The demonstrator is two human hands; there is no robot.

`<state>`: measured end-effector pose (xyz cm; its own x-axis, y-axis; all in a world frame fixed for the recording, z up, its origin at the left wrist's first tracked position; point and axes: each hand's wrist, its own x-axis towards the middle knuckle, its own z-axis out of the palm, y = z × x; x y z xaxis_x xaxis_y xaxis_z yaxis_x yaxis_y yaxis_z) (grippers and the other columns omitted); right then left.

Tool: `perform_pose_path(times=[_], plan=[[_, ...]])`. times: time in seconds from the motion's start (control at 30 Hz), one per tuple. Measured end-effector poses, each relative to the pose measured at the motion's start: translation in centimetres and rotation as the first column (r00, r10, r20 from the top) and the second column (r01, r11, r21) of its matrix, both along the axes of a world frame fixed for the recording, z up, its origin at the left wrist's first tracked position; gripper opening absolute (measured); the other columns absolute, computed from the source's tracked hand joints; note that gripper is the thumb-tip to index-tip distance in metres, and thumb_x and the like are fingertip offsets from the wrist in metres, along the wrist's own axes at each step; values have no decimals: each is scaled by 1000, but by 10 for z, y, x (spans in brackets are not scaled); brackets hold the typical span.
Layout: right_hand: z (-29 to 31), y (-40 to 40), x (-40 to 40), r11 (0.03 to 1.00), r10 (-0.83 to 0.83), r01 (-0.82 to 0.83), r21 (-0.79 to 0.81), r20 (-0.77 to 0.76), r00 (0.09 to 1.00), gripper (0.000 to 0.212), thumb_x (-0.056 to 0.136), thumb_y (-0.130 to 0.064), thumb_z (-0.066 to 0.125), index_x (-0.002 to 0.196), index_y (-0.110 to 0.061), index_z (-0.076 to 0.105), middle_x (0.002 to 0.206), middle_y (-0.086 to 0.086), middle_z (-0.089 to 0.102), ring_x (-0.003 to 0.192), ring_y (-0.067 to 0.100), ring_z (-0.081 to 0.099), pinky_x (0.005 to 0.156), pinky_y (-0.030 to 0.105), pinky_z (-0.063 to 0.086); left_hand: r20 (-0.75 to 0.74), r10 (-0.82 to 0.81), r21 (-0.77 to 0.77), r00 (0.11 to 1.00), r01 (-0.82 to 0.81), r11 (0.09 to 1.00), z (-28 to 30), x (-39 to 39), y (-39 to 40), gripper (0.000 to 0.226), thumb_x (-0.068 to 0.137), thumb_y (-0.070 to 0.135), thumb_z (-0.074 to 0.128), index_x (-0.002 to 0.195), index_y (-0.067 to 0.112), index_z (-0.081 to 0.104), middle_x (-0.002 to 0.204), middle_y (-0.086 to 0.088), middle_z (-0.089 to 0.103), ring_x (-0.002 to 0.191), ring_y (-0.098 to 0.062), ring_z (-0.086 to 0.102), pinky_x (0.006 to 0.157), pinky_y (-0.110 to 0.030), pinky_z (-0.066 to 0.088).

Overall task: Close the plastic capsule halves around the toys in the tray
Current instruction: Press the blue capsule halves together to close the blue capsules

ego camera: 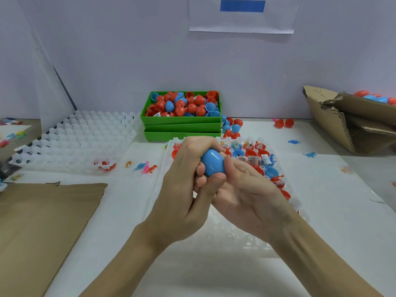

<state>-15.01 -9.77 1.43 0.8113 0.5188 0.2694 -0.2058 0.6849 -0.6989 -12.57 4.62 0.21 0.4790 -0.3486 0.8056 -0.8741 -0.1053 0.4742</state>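
Gripped between both hands above the desk (pixel 342 211): a blue capsule (pixel 212 162), left hand (pixel 184 189) wrapped over its top and far side, right hand (pixel 242 191) cupped under it with the thumb across the near end. Seen closed, its seam just visible, contents hidden. Directly beyond and under the right hand, the clear tray (pixel 295 202) with red and blue capsule halves (pixel 255 155) and packeted toys. Farther beyond the hands, stacked green bins (pixel 182 127) heaped with loose halves. Left of the left hand, an unfilled white tray (pixel 75 138) and a few small toy dinosaurs (pixel 145 167); nearer on that side, flat cardboard (pixel 42 221). Far to the right, a torn cardboard box (pixel 347 123). Bare desk below the wrists and right of the right forearm.
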Motion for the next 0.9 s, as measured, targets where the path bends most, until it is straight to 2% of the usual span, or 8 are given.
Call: perform_pose_path(times=[0.13,0.27,0.43,0.6,0.67,0.77,0.83,0.9], plan=[[-2,2,-1,999,-3,5,48,-28,1000,32,101,-19,57,122,5,60,108,14,63,100,22,65,101,31,51,-16,30,-10,999,-30,1000,1,-1,-1,38,111,35,42,123,1,54,115,-8,57,105,-28,59,93,-34,50],[-6,5,-1,996,-27,31,79,-51,998,33,99,-20,60,123,4,62,105,13,65,97,20,65,100,31,50,-20,55,-3,998,-55,998,2,-2,-2,38,111,31,42,121,-3,56,114,-8,58,105,-26,59,93,-30,49],[-5,10,-3,995,-38,43,87,-56,998,23,99,-20,59,111,-3,70,102,9,66,95,17,65,96,28,52,79,119,1,990,-119,993,1,2,-2,36,112,28,41,117,-2,59,115,-7,58,107,-19,58,95,-24,46],[-1,7,-2,998,-52,55,41,-63,997,30,99,-25,62,117,-1,69,109,11,67,101,20,65,101,31,51,-88,54,-68,995,-61,996,-3,3,-1,36,108,44,45,121,12,55,115,-1,60,105,-27,62,89,-39,53],[-3,6,0,995,-103,103,3,-56,993,35,100,-32,61,118,-3,71,110,10,67,103,19,65,100,31,53,-132,32,-62,991,-40,997,-3,4,0,40,106,48,49,126,14,54,122,-1,60,112,-28,62,93,-36,52],[-3,3,5,966,-239,233,-114,-45,970,42,97,-45,60,111,-8,77,111,9,72,109,21,68,97,32,55,-127,62,0,990,-62,998,-6,10,-1,38,101,38,58,129,13,57,133,-4,55,129,-23,55,103,-20,44],[-3,-1,9,931,-314,297,-214,-52,948,52,95,-53,56,112,-10,77,115,12,74,112,27,70,94,33,57,-181,143,9,973,-143,990,-8,14,-2,33,100,39,57,126,19,61,138,-2,52,133,-13,53,100,-13,45],[-2,-7,13,890,-360,325,-320,-56,931,63,96,-60,44,125,-10,69,118,16,74,112,31,71,91,33,59,-290,220,-30,931,-238,971,-10,18,-4,33,101,46,55,121,22,65,134,0,54,127,-9,56,94,-12,48]])
